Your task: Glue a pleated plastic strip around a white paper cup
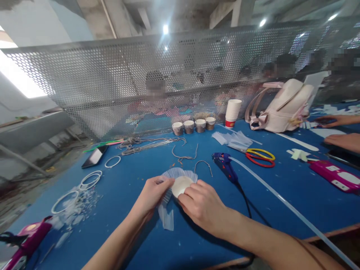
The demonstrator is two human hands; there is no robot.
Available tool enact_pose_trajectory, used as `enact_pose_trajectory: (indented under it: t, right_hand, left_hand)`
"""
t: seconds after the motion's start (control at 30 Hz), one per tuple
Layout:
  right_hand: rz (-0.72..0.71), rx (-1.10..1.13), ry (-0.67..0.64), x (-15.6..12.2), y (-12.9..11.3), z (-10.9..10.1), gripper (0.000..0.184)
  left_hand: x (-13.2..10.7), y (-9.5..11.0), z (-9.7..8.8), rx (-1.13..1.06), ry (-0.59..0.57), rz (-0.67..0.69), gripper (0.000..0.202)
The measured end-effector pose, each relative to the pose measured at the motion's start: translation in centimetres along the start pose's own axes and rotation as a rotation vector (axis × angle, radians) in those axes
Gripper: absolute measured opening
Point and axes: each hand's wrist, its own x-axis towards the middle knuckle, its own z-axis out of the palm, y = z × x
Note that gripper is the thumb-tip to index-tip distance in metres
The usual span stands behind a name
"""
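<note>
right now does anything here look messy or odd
Yes: pale scraps lie scattered on the blue table's left side, among white rings. The pleated frill held by the left hand and right hand looks intact.

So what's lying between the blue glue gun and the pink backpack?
In the head view, scissors with yellow and red handles and a small pile of clear plastic pieces lie on the blue table between the glue gun and the backpack.

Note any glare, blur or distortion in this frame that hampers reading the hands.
Head view: wide-angle bend curves the perforated screen and table edge; the bright opening at left is blown out; ceiling lamps flare, hazing the top; the left hand, right hand and pleated white piece are sharp, evenly lit, softly shadowed.
</note>
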Motion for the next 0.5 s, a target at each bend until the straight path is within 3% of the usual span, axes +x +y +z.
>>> enact_pose_trajectory:
  t: [0.2, 0.5]
  right_hand:
    - [0.031, -0.057, 0.069, 0.1, -1.0, 0.1, 0.025]
    - [0.060, -0.070, 0.150, 0.6, -2.1, 0.8, 0.029]
  left_hand:
    - [-0.5, 0.0, 0.2, 0.088, 0.095, 0.092, 0.028]
    - [-0.3, -1.2, 0.0, 0.226, 0.130, 0.286, 0.023]
